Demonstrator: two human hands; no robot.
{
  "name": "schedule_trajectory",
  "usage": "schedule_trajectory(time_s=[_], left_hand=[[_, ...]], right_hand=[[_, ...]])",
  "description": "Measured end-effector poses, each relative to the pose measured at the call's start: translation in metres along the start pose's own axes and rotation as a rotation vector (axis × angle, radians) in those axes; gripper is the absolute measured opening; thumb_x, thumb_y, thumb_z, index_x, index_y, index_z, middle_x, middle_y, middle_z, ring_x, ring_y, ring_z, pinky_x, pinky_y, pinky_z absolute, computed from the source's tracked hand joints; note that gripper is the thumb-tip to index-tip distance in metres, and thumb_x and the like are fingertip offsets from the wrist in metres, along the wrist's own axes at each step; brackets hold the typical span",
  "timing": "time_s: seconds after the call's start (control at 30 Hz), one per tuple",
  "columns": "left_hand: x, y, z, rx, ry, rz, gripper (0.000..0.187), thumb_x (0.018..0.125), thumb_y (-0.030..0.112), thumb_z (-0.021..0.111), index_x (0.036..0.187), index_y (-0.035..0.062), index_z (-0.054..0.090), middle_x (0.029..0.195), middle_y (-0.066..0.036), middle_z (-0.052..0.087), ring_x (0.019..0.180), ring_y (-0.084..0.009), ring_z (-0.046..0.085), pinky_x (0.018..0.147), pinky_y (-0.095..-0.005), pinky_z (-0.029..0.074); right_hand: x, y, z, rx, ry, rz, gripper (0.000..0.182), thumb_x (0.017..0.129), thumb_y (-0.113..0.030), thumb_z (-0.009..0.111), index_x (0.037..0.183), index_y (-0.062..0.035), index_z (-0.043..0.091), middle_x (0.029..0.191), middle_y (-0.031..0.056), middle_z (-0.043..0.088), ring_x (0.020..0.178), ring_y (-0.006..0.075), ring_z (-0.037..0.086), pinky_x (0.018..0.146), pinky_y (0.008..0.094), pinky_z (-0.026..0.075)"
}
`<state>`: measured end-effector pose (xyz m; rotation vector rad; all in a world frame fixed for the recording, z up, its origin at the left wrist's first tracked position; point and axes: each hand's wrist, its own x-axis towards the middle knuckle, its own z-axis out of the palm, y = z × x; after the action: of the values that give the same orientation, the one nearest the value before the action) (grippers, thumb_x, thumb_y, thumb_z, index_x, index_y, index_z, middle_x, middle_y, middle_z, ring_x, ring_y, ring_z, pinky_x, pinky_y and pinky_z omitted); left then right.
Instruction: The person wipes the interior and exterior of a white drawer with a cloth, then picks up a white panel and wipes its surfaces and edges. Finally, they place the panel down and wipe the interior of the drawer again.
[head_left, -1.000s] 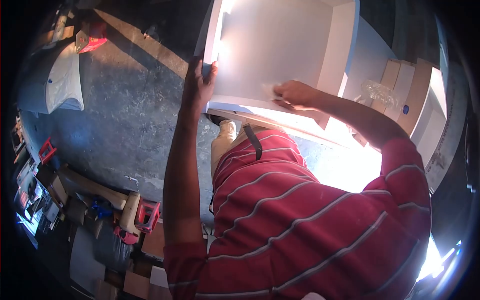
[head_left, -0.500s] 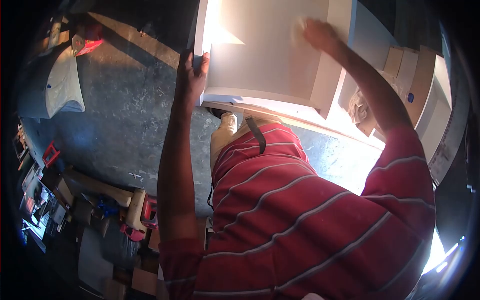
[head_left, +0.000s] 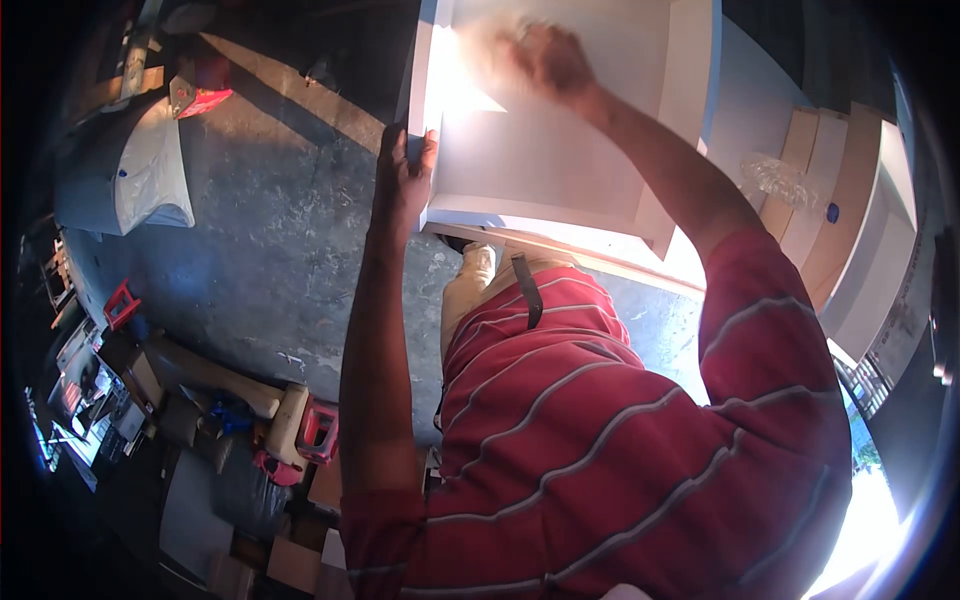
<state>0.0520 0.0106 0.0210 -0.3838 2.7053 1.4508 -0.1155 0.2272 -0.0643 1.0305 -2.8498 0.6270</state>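
A white open box-like cabinet (head_left: pixel 560 150) is in front of me, its inside facing up and a bright patch of sunlight at its left. My left hand (head_left: pixel 407 175) grips the cabinet's left side panel, the thumb over the rim and the fingers on the outer side. Over the inner face of the cabinet, my right hand (head_left: pixel 555 65) is closed and partly smeared by motion. A pale tan thing shows as a blur at its fingertips; its kind cannot be made out.
At the right stand several boards (head_left: pixel 800 170) with clear plastic wrap (head_left: pixel 778 180). A curved pale panel (head_left: pixel 155 165) stands at the left on the grey floor (head_left: pixel 270 260). Red stools (head_left: pixel 318 432) and assorted boards lie behind at lower left.
My right hand has swept leftward across the cabinet's inside, from near the right wall toward the sunlit patch. The left hand keeps its grip on the side panel. The whole view has shifted slightly.
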Motion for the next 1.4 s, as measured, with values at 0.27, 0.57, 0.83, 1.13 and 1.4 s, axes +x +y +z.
schedule_trajectory(time_s=[0.27, 0.57, 0.83, 1.13, 1.4], left_hand=[[0.0, 0.001, -0.004, 0.017, -0.06, -0.027, 0.039, 0.093, 0.031, 0.052, 0.117, 0.001, 0.05, 0.1, -0.019, 0.052, 0.093, -0.0321, 0.054, 0.079, -0.0406, 0.044], [0.003, -0.014, 0.0, 0.065, -0.02, 0.036, 0.038, 0.093, 0.034, 0.052, 0.107, -0.0006, 0.052, 0.096, -0.019, 0.053, 0.085, -0.034, 0.055, 0.075, -0.0406, 0.044], [0.004, -0.011, 0.0, 0.016, -0.018, 0.039, 0.039, 0.093, 0.035, 0.051, 0.107, -0.002, 0.051, 0.097, -0.021, 0.053, 0.087, -0.0359, 0.055, 0.075, -0.0414, 0.044], [0.002, -0.001, 0.0, 0.025, -0.001, 0.04, 0.038, 0.093, 0.033, 0.05, 0.112, 0.0001, 0.051, 0.1, -0.023, 0.054, 0.092, -0.0385, 0.056, 0.078, -0.0428, 0.045], [0.001, 0.002, -0.002, -0.004, -0.041, -0.055, 0.04, 0.092, 0.033, 0.052, 0.116, 0.0015, 0.051, 0.106, -0.023, 0.055, 0.096, -0.0369, 0.056, 0.08, -0.0425, 0.046]], right_hand=[[-0.027, -0.118, 0.026, 0.252, -0.313, 0.034, 0.02, 0.085, -0.03, 0.054, 0.084, -0.012, 0.063, 0.096, 0.0136, 0.051, 0.09, 0.0327, 0.056, 0.078, 0.0427, 0.049], [-0.055, -0.151, -0.006, 0.425, -0.781, -0.209, 0.02, 0.077, -0.017, 0.057, 0.087, -0.0026, 0.066, 0.106, 0.0107, 0.06, 0.103, 0.0293, 0.057, 0.082, 0.0365, 0.047], [-0.102, -0.078, -0.084, 0.1, -1.158, 0.106, 0.037, 0.082, -0.019, 0.056, 0.115, -0.0024, 0.054, 0.103, 0.0156, 0.063, 0.091, 0.0303, 0.065, 0.075, 0.0403, 0.052], [-0.128, -0.053, -0.083, -0.098, -1.273, -0.112, 0.018, 0.08, -0.011, 0.058, 0.093, -0.0007, 0.064, 0.1, 0.0145, 0.065, 0.097, 0.0308, 0.062, 0.076, 0.0381, 0.052], [-0.057, -0.129, -0.008, 0.141, -0.726, -0.515, 0.016, 0.083, -0.016, 0.052, 0.092, -0.0128, 0.065, 0.109, 0.0077, 0.052, 0.109, 0.0221, 0.048, 0.09, 0.038, 0.039]])
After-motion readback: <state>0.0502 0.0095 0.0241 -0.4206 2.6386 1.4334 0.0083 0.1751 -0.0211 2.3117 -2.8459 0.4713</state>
